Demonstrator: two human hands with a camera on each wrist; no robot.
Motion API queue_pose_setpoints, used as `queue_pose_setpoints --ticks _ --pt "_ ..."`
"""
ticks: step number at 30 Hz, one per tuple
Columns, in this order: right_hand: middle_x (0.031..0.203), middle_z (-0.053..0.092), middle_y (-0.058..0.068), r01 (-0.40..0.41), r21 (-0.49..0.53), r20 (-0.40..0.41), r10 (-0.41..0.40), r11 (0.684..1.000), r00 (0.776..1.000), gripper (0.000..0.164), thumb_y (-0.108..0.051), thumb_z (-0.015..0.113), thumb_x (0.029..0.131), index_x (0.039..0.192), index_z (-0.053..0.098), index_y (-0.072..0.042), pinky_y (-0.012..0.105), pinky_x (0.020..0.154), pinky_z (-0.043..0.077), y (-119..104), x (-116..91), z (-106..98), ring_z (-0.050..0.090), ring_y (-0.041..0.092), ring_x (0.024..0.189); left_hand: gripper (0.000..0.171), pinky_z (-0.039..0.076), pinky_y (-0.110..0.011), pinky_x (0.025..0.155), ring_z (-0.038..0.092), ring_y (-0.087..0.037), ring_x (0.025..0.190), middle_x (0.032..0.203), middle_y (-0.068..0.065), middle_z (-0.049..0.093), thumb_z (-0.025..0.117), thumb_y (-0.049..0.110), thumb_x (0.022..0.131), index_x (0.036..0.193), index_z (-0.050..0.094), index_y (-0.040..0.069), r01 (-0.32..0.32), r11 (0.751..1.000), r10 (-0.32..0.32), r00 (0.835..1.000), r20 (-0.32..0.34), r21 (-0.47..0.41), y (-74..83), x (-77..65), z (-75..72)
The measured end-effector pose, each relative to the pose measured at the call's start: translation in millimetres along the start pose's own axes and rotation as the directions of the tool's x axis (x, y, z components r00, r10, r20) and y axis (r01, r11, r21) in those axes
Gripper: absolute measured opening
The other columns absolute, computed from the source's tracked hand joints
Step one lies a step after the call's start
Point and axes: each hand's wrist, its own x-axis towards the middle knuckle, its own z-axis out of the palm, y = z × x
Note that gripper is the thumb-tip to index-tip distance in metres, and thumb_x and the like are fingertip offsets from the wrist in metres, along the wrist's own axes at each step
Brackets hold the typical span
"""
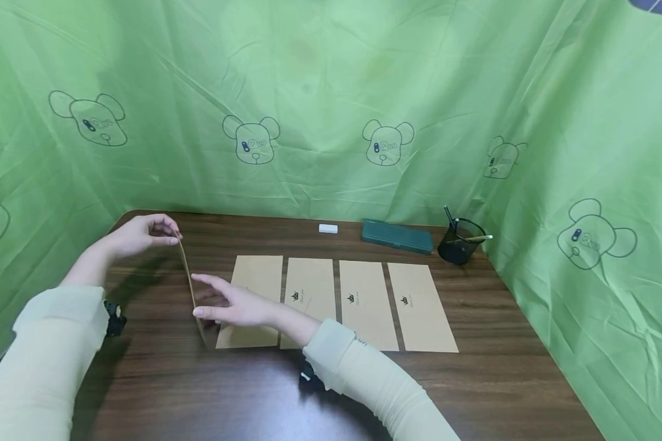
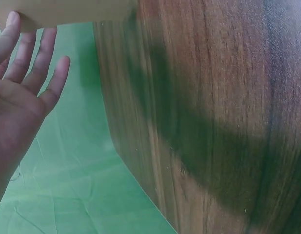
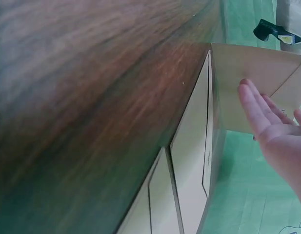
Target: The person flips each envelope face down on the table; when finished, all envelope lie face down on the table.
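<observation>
A brown kraft envelope stands on edge over the left of the table, seen nearly edge-on in the head view. My left hand pinches it at its far upper corner, between thumb and fingers. In the left wrist view part of the envelope crosses the top, the thumb over its edge. My right hand has its fingers spread, tips right at the envelope's right face. In the right wrist view those fingers are straight before the envelope, whose diagonal seam shows.
Several flat kraft envelopes lie in a row, some with a printed crown; my right forearm overlaps them. Behind are a white eraser-like block, a dark green case and a black mesh pen holder. Green curtains surround the wooden table.
</observation>
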Motion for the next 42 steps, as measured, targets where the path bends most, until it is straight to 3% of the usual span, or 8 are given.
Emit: queue_pose_setpoints --ticks 5,10,14,21,27,30,38,42 --pt "0.135 0.051 0.007 0.024 0.068 -0.018 -0.023 0.997 1.0 0.065 -0.018 0.061 0.093 0.147 0.028 -0.031 0.03 0.069 0.057 -3.6 -1.5 -5.4 0.065 0.009 0.094 0.025 0.049 -0.02 0.073 0.06 -0.006 0.083 0.097 -0.008 0.065 0.068 0.02 0.087 0.105 0.059 0.005 -0.01 0.999 0.009 1.0 -0.023 -0.032 4.4 4.0 2.2" --pt "0.125 0.057 0.001 0.06 -0.113 -0.009 -0.061 0.992 0.998 0.051 -0.021 0.063 0.091 0.139 0.044 -0.023 0.021 0.08 0.053 -4.5 -3.7 -12.9 0.061 0.003 0.097 0.027 0.056 -0.032 0.073 0.061 -0.009 0.083 0.099 -0.014 0.06 0.066 0.009 0.088 0.109 0.053 -0.001 -0.051 0.986 0.049 0.999 -0.014 -0.161 7.0 10.4 7.2" --pt "0.121 0.06 -0.002 0.084 -0.223 0.012 -0.084 0.971 0.996 0.05 -0.021 0.066 0.089 0.135 0.048 -0.017 0.014 0.079 0.05 -1.0 -3.7 -14.9 0.06 -0.002 0.092 0.026 0.056 -0.033 0.074 0.06 -0.011 0.086 0.1 -0.014 0.059 0.066 0.005 0.087 0.109 0.054 0.001 -0.054 0.98 0.053 0.999 -0.01 -0.193 12.9 14.7 11.3" --pt "0.111 0.065 -0.004 0.068 -0.325 -0.007 -0.074 0.943 0.997 0.05 -0.019 0.073 0.083 0.128 0.054 -0.011 0.009 0.073 0.047 4.9 -3.4 -12.5 0.059 -0.006 0.08 0.038 0.047 -0.035 0.086 0.058 -0.022 0.102 0.111 -0.012 0.062 0.069 0.011 0.085 0.12 0.056 0.007 -0.063 0.998 0.064 0.997 0.042 -0.021 15.5 19.8 18.2" --pt "0.093 0.068 -0.001 0.001 -0.365 -0.044 -0.018 0.931 0.999 0.05 -0.013 0.077 0.078 0.124 0.059 -0.006 0.006 0.068 0.045 12.6 -2.8 -3.5 0.057 -0.006 0.073 0.048 0.042 -0.049 0.095 0.056 -0.033 0.112 0.12 -0.016 0.061 0.071 0.01 0.083 0.127 0.052 0.003 -0.117 0.991 0.123 0.986 0.111 -0.062 11.0 17.9 31.6" --pt "0.087 0.066 -0.001 -0.046 -0.368 -0.084 0.016 0.929 0.996 0.051 -0.012 0.079 0.076 0.123 0.06 -0.006 0.006 0.066 0.045 17.4 -1.4 1.8 0.055 -0.006 0.069 0.048 0.041 -0.052 0.095 0.055 -0.036 0.112 0.119 -0.017 0.061 0.072 0.01 0.082 0.125 0.053 0.0 -0.156 0.988 0.156 0.98 0.122 -0.016 4.7 12.7 39.5" --pt "0.08 0.064 -0.006 -0.146 -0.445 -0.159 0.083 0.884 0.984 0.053 -0.016 0.081 0.074 0.123 0.061 -0.009 0.006 0.063 0.041 17.6 -1.6 9.1 0.051 -0.005 0.065 0.073 0.029 -0.063 0.098 0.037 -0.049 0.124 0.131 -0.029 0.046 0.079 0.037 0.074 0.129 0.05 -0.001 -0.055 0.985 0.025 0.984 0.175 0.166 -21.3 -11.4 45.9" --pt "0.076 0.062 -0.011 -0.179 -0.499 -0.176 0.103 0.848 0.979 0.055 -0.021 0.082 0.073 0.123 0.061 -0.011 0.006 0.063 0.039 16.8 -0.3 12.5 0.051 -0.006 0.065 0.074 0.027 -0.064 0.098 0.034 -0.05 0.124 0.131 -0.028 0.046 0.08 0.043 0.071 0.127 0.054 0.001 -0.058 0.979 0.029 0.988 0.15 0.194 -31.9 -16.4 50.1"
